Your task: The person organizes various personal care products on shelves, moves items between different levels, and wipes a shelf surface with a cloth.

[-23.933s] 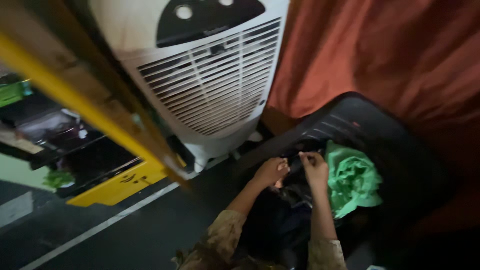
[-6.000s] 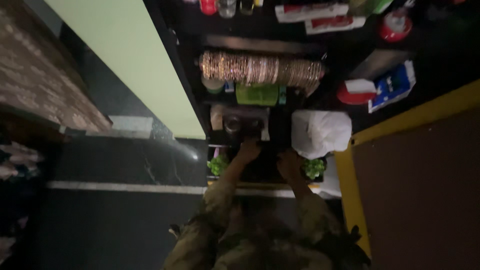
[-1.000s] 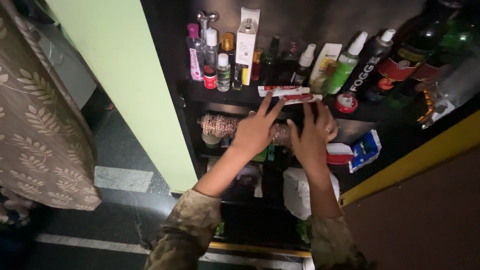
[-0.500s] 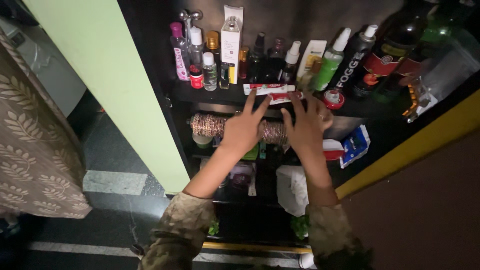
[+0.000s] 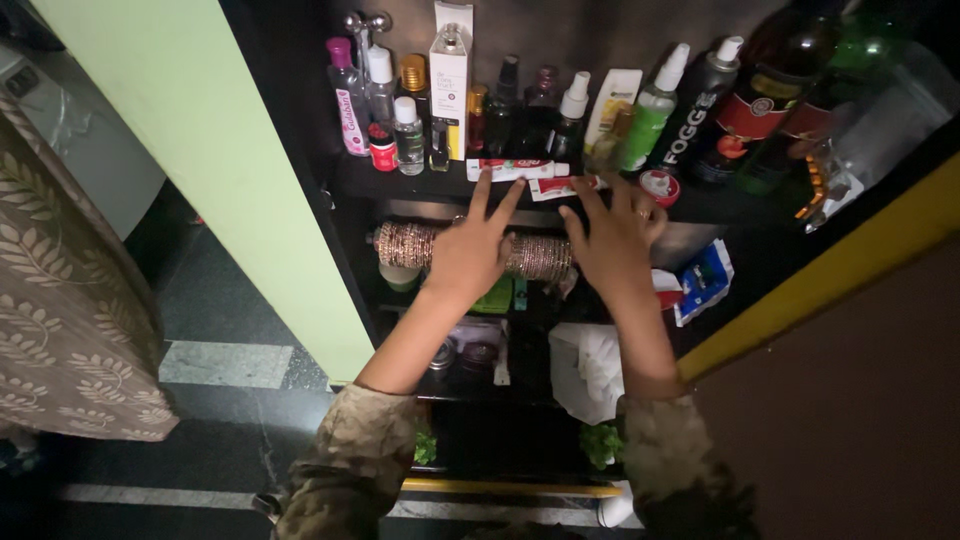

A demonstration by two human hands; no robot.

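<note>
My left hand (image 5: pixel 467 250) is spread open in front of a dark shelf unit, its fingertips touching a white and red tube (image 5: pixel 515 168) lying at the top shelf's front edge. Spread the same way, my right hand (image 5: pixel 610 233) has its fingers over a second small tube (image 5: pixel 560 187) beside the first. Neither hand grips anything. Behind both hands, one shelf lower, lies a long roll of stacked bangles (image 5: pixel 410 245), partly hidden by them.
Several bottles, sprays and a tall white box (image 5: pixel 448 70) stand on the top shelf. A round red tin (image 5: pixel 660 184), a blue packet (image 5: pixel 704 282) and a white bag (image 5: pixel 592 365) lie lower. Green wall (image 5: pixel 200 150) left, yellow-edged door (image 5: pixel 850 270) right, patterned curtain (image 5: pixel 60 300) far left.
Both hands have stayed spread at the tubes on the top shelf edge. The view has shifted slightly, so the shelf sits a little higher and further left in the frame.
</note>
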